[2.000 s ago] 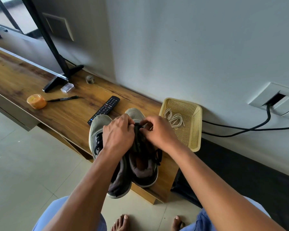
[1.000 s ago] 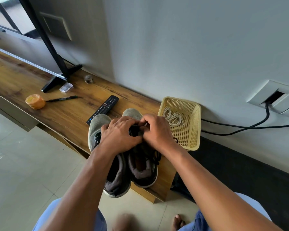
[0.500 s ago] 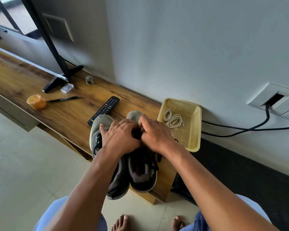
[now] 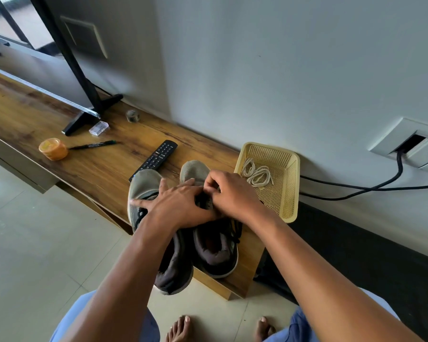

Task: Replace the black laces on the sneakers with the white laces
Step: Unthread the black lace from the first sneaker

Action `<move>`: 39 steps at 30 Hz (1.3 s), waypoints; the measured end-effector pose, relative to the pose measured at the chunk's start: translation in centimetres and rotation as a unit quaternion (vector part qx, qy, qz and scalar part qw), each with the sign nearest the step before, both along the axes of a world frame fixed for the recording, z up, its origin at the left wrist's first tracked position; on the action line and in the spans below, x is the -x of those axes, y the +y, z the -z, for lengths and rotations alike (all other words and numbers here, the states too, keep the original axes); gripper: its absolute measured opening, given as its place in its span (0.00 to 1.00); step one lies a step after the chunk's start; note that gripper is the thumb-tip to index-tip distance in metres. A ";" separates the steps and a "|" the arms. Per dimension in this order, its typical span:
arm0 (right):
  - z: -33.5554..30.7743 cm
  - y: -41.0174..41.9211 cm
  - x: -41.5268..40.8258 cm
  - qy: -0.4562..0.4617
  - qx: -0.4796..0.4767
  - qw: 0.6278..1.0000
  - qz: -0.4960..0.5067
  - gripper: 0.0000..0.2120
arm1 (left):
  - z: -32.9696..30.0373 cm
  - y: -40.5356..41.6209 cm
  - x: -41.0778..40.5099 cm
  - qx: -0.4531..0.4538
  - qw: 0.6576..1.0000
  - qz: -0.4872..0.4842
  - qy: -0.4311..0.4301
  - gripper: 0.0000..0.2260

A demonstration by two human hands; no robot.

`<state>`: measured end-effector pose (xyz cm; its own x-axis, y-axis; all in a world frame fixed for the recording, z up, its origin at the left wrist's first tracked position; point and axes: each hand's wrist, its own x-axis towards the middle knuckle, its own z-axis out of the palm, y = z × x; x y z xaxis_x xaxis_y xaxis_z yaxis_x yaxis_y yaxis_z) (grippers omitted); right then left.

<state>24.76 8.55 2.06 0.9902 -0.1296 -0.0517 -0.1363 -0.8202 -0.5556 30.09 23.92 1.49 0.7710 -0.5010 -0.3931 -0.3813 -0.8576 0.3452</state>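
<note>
Two grey sneakers stand side by side at the right end of the wooden shelf (image 4: 59, 112), the left sneaker (image 4: 143, 181) and the right sneaker (image 4: 194, 169), heels over the front edge. My left hand (image 4: 181, 206) lies spread across both, thumb out on the left sneaker. My right hand (image 4: 232, 193) pinches the black lace (image 4: 235, 233) at the top of the right sneaker's lacing; the pinch itself is mostly hidden by my fingers. White laces (image 4: 256, 175) lie coiled in the yellow basket (image 4: 292, 188) just right of my hands.
A black remote (image 4: 156, 156) lies just behind the left sneaker. Further left are a pen (image 4: 92, 145), an orange tub (image 4: 53, 149), a clear box (image 4: 99, 127) and the TV stand foot (image 4: 84, 114). A black cable (image 4: 356, 191) runs along the wall.
My left hand has spread out flatter, its thumb reaching out over the left sneaker. My right hand has moved slightly toward the toe. The sneakers have stayed in place.
</note>
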 end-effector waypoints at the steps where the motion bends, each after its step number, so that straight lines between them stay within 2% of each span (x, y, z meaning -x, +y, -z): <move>1: 0.0 0.1 0.0 -0.003 0.010 1.000 -0.001 0.04 | 0.4 0.1 -0.3 0.002 1.000 0.003 0.002 0.42; 8: -1.2 0.6 0.0 0.002 0.044 0.999 0.027 0.05 | 0.8 0.0 0.3 0.070 0.997 0.015 -0.031 0.31; 11: -1.8 0.8 0.0 0.016 0.042 0.998 0.040 0.05 | 1.9 0.0 0.3 0.110 0.992 0.034 -0.055 0.18; 12: -1.9 0.9 0.0 0.017 0.040 0.998 0.044 0.05 | 1.9 -0.1 0.3 0.108 0.992 0.035 -0.062 0.17; 15: -2.0 1.1 0.2 0.014 0.037 0.998 0.055 0.05 | 1.3 -0.5 0.7 0.082 0.995 0.008 -0.051 0.24; 18: -1.9 0.9 0.3 0.015 0.032 0.998 0.060 0.05 | 1.0 -0.4 0.9 0.075 0.995 0.014 -0.064 0.25; 20: -2.0 0.2 0.4 0.013 0.041 0.998 0.049 0.10 | 0.7 -0.4 1.0 0.064 0.996 -0.005 -0.057 0.26; 22: -1.9 -0.7 0.5 0.016 0.054 0.998 0.031 0.13 | 0.7 -0.5 0.9 0.052 0.997 -0.014 -0.048 0.32; 27: -1.0 -1.8 0.9 0.000 0.082 0.997 0.001 0.06 | 0.6 -0.5 0.5 0.052 0.998 -0.023 -0.030 0.38; 30: -1.7 -2.6 0.9 0.021 0.058 0.998 -0.023 0.16 | 0.7 -0.5 0.3 0.054 0.998 -0.021 -0.032 0.41; 33: -1.7 -3.2 0.9 0.025 0.053 0.997 -0.050 0.24 | 0.4 -0.5 0.4 0.057 0.998 -0.034 -0.022 0.39; 35: -1.2 -3.0 0.9 -0.002 0.060 0.997 -0.048 0.20 | 0.2 -0.5 0.6 0.064 0.997 -0.042 -0.019 0.37; 39: -0.6 -2.1 0.8 -0.056 0.080 0.995 -0.038 0.07 | 1.2 -0.5 0.2 0.073 0.996 -0.029 -0.032 0.41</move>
<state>24.00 6.44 2.63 0.9958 -0.0527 0.0745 -0.0161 -0.9049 -0.4254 29.87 23.43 0.27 0.8216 -0.5031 -0.2679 -0.3576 -0.8210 0.4451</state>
